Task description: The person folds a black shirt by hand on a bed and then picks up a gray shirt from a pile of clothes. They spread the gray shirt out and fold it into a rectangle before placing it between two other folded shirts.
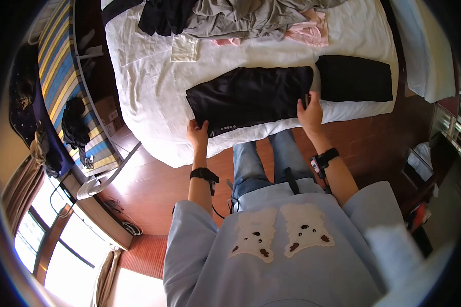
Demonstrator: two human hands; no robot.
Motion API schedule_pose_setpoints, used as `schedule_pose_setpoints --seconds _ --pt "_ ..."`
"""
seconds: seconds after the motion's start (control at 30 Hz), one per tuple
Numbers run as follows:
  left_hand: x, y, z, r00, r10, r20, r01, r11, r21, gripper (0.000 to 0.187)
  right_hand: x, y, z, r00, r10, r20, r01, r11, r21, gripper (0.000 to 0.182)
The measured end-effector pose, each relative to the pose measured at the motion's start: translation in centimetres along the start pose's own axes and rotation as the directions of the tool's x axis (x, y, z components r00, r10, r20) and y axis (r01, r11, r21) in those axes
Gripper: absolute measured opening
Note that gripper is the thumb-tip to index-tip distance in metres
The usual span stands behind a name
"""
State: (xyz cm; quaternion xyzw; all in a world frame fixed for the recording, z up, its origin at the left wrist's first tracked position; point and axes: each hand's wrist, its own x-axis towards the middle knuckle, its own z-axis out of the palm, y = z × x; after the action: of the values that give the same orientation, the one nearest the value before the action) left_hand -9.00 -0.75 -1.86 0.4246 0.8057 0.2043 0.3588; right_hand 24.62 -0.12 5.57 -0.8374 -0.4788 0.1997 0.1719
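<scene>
A black garment that looks like shorts folded lengthwise [251, 97] lies flat along the near edge of the white bed. White dots and a small mark show near its lower left corner, and a strip of grey lining shows at its right end. My left hand [197, 134] pinches that lower left corner between thumb and fingers. At the right end, my right hand [310, 111] grips the near edge, with the thumb on top. Just beyond it lies a second black garment, folded into a neat rectangle [354, 79]; my right hand is apart from it.
Rumpled grey clothing [235, 20], a black garment [166, 15] and pink cloth [311, 31] are heaped at the bed's far side. A clear packet [184, 49] lies nearby. A striped ironing-board-like surface [61, 66] stands left, with black cloth [75, 123] on it.
</scene>
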Motion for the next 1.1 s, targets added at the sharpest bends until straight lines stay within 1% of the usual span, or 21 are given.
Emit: schedule_pose_setpoints --seconds 0.03,0.1,0.2,0.23,0.3,0.33,0.37,0.4,0.43,0.47,0.5,0.53,0.57,0.63,0.7,0.73,0.83,0.87,0.97,1.0,1.1 --pt "0.0 0.4 -0.4 0.999 0.012 0.031 -0.014 0.998 0.062 0.031 -0.5 -0.8 0.4 0.997 -0.076 -0.019 0.077 0.996 0.040 0.037" --pt "-0.3 1.3 -1.1 0.995 0.027 0.094 -0.043 0.982 0.183 0.033 -1.3 -2.8 1.4 0.994 -0.109 0.024 0.107 0.993 0.053 0.039" --pt "-0.4 2.3 -1.4 0.996 0.053 0.077 -0.068 0.977 0.203 0.033 -2.2 -5.4 2.7 0.969 -0.242 0.046 0.234 0.963 0.133 0.040" --pt "-0.7 3.6 -1.5 0.983 0.185 -0.005 -0.177 0.947 0.270 0.034 -2.2 -6.0 2.8 0.978 -0.206 0.034 0.198 0.966 0.164 0.040" --pt "-1.4 6.5 -1.5 0.886 0.442 -0.140 -0.350 0.836 0.423 0.037 -2.3 -6.8 2.7 0.990 -0.137 0.018 0.130 0.966 0.225 0.040" --pt "-1.8 7.7 -1.2 0.915 0.399 -0.054 -0.371 0.887 0.277 0.038 -2.2 -6.1 2.8 0.996 -0.093 0.006 0.089 0.970 0.225 0.039" --pt "-2.0 9.0 -0.7 0.894 0.447 0.029 -0.443 0.870 0.218 0.037 -2.0 -5.2 2.4 0.997 -0.071 -0.014 0.072 0.944 0.322 0.038" --pt "-2.3 9.7 0.3 0.852 0.519 0.062 -0.523 0.844 0.123 0.035 -1.7 -4.2 1.7 0.998 -0.046 -0.034 0.056 0.908 0.416 0.037" --pt "-2.8 10.8 1.4 0.821 0.558 0.120 -0.569 0.817 0.094 0.033 -1.4 -3.3 0.9 0.999 -0.018 -0.052 0.042 0.862 0.506 0.036" --pt "-3.3 11.9 2.7 0.783 0.589 0.199 -0.606 0.795 0.033 0.033 -1.1 -2.3 -0.2 0.999 0.040 -0.021 -0.025 0.874 0.486 0.035" --pt "-3.9 12.8 4.2 0.765 0.591 0.256 -0.602 0.797 -0.039 0.033 -0.6 -1.2 -1.5 0.995 0.101 0.006 -0.092 0.882 0.463 0.034" --pt "-4.3 13.2 6.0 0.717 0.629 0.300 -0.646 0.761 -0.050 0.034 0.0 0.4 -2.1 0.996 0.084 -0.010 -0.072 0.905 0.420 0.032" --pt "-4.9 13.6 7.9 0.697 0.633 0.336 -0.648 0.757 -0.081 0.037 0.5 2.1 -2.8 0.983 0.137 0.121 -0.175 0.890 0.422 0.033" --pt "-6.1 15.5 10.4 0.665 0.645 0.378 -0.656 0.746 -0.119 0.039 1.4 5.0 -2.5 0.974 0.152 0.167 -0.211 0.875 0.435 0.031" --pt "-6.9 16.8 12.7 0.646 0.673 0.360 -0.671 0.726 -0.154 0.043 2.0 7.5 -1.3 0.975 0.139 0.173 -0.199 0.892 0.405 0.030" --pt "-7.0 17.0 13.8 0.622 0.674 0.399 -0.694 0.710 -0.117 0.046 2.1 8.5 -0.7 0.975 0.133 0.180 -0.195 0.899 0.392 0.030" --pt "-8.2 17.3 16.0 0.593 0.693 0.411 -0.768 0.640 0.028 0.046 2.2 10.2 0.8 0.973 0.157 0.168 -0.212 0.898 0.386 0.031" --pt "-8.4 16.4 16.9 0.590 0.652 0.477 -0.767 0.637 0.078 0.054 2.1 10.7 0.9 0.963 0.186 0.195 -0.245 0.904 0.351 0.032" --pt "-9.3 15.7 16.8 0.580 0.556 0.595 -0.808 0.484 0.335 0.056 1.9 11.3 1.4 0.967 0.157 0.201 -0.219 0.914 0.340 0.033" --pt "-9.2 15.0 17.1 0.577 0.523 0.627 -0.812 0.452 0.370 0.056 1.8 11.6 1.7 0.969 0.158 0.191 -0.213 0.924 0.317 0.032" --pt "-8.9 14.7 17.3 0.567 0.500 0.655 -0.817 0.445 0.367 0.057 1.7 7.7 -0.6 0.967 0.171 0.189 -0.219 0.936 0.277 0.030"
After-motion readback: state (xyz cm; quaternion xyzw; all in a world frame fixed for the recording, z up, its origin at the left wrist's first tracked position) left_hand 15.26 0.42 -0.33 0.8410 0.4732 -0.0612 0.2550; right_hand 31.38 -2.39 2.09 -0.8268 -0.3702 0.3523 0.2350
